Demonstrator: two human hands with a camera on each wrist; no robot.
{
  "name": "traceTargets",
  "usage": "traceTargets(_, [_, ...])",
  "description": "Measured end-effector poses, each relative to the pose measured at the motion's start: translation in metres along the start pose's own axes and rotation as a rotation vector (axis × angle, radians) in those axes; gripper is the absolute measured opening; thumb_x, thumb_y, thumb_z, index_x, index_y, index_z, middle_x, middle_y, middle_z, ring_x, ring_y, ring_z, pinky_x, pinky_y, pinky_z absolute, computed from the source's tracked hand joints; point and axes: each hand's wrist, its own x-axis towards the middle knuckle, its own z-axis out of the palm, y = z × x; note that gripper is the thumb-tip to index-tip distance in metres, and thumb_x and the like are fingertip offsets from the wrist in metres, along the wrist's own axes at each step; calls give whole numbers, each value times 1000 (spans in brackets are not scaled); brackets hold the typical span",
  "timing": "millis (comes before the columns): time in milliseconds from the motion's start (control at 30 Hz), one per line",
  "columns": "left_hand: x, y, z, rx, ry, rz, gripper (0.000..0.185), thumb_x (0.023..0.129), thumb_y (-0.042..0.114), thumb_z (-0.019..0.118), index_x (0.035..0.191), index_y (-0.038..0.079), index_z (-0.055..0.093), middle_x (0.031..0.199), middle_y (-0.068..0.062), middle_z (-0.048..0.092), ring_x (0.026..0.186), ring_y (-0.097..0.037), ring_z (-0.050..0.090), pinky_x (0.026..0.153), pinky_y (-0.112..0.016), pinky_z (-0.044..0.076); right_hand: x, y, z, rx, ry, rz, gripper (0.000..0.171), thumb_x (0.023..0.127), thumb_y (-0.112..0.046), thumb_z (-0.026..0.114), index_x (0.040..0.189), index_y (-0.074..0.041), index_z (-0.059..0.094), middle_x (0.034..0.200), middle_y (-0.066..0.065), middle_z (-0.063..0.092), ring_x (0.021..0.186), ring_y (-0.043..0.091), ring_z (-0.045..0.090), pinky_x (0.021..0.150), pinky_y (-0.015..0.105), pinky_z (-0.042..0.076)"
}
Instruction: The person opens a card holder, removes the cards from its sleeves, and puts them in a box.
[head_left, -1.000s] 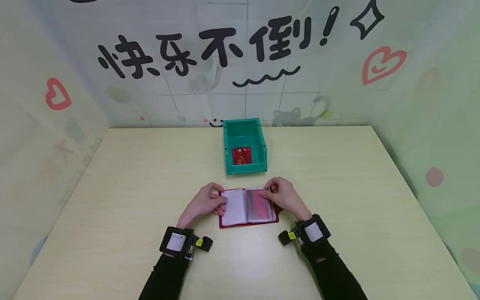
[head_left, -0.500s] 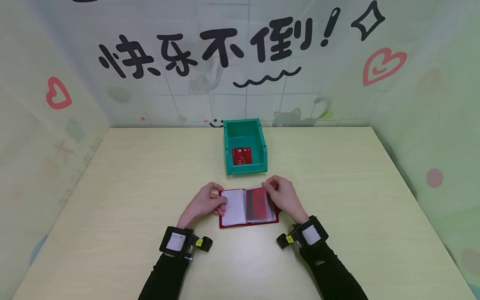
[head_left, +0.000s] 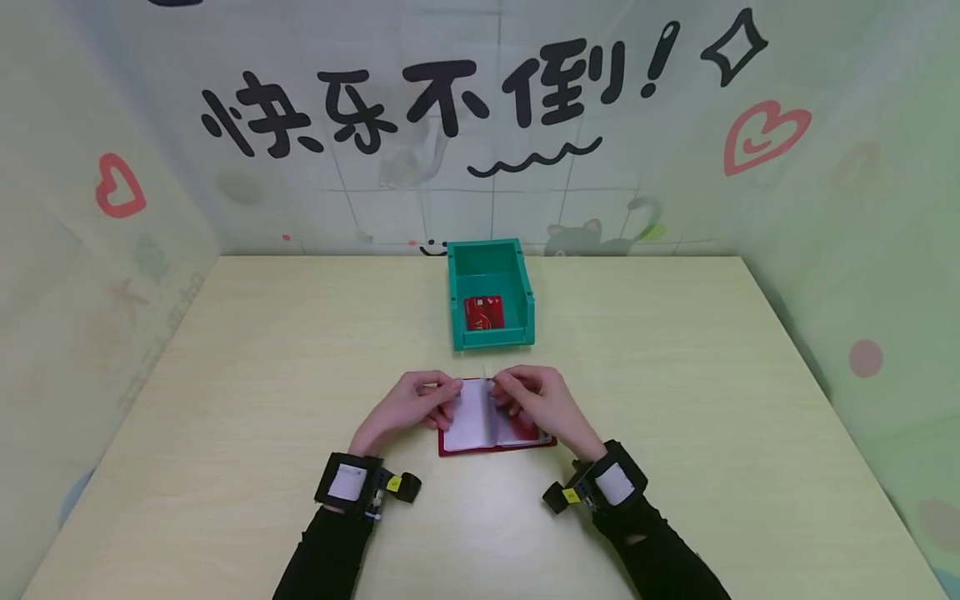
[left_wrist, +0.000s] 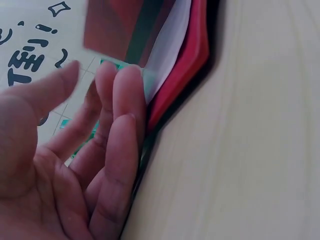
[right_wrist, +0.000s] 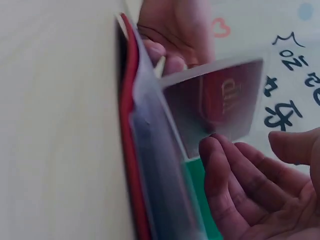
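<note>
A small card holder with a red cover (head_left: pixel 498 450) lies spread on the table, its clear sleeves and white page (head_left: pixel 471 421) facing up. One clear sleeve with a red card (right_wrist: pixel 227 97) stands raised from the spread in the right wrist view. My right hand (head_left: pixel 543 404) touches this sleeve with its fingertips; the thumb is apart from them. At the holder's left edge rests my left hand (head_left: pixel 420 400), its fingers loosely bent against the cover and its thumb lifted away. In the left wrist view the raised sleeve (left_wrist: pixel 115 30) reaches just above those fingertips.
A teal bin (head_left: pixel 456 321) stands behind the holder, with a red card (head_left: pixel 484 312) inside it. The light wooden table (head_left: pixel 675 350) meets a printed wall sheet at the back and at both sides.
My right hand has moved left from the holder's right side to its middle, turning the sleeve with the red card up. My left hand has shifted slightly, thumb raised.
</note>
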Motion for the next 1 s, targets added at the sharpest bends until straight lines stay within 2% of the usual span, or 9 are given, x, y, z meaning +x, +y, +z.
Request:
traceTargets(133, [0,0,-2,33,-17,8,52,102,47,54,110,-1,72,79,0,71,66,-12,67,65,-24,56,-1,5,10,-136,-22,-48,26,99,-22,64,118,-6,72,105,13,75,84,16,63,70,21,53])
traceTargets(233, [-2,1,-3,47,-29,14,45,101,39,60,111,-3,73,80,-3,73,66,-12,66,65,-23,55,-1,6,14,-239,11,-44,24,95,-20,69,115,-7,74,102,9,76,82,13,60,69,20,50])
traceTargets(400, [-3,2,-1,60,-14,-21,30,98,23,67,104,-6,73,74,-1,73,63,-9,65,63,-19,53,1,2,16,-318,8,13,23,92,-21,73,110,-6,76,77,2,69,67,11,53,57,18,41])
traceTargets(500, [-3,2,1,75,10,-58,27,97,21,68,99,-5,72,69,1,72,61,-8,65,63,-19,52,3,-2,17,-340,-28,37,25,93,-23,73,111,-6,75,65,0,60,60,11,51,53,19,35])
traceTargets(667, [-5,4,4,81,36,-109,23,95,20,71,93,-2,72,64,1,69,57,-9,65,61,-19,54,4,-4,19,-364,-46,65,25,92,-26,73,108,-7,74,56,-2,52,52,11,48,50,19,29])
traceTargets(833, [-5,4,6,95,43,-111,23,94,22,72,87,0,71,61,2,67,55,-8,62,57,-19,50,6,-4,19,-373,-43,94,18,93,-29,72,91,-11,73,54,-3,48,49,11,45,50,20,27])
traceTargets(1000, [-4,2,7,79,44,-105,24,93,23,73,83,2,68,58,3,64,53,-8,58,55,-19,48,10,-5,15,-304,-108,146,25,98,-27,66,80,-10,67,52,-2,49,48,11,46,50,21,30])
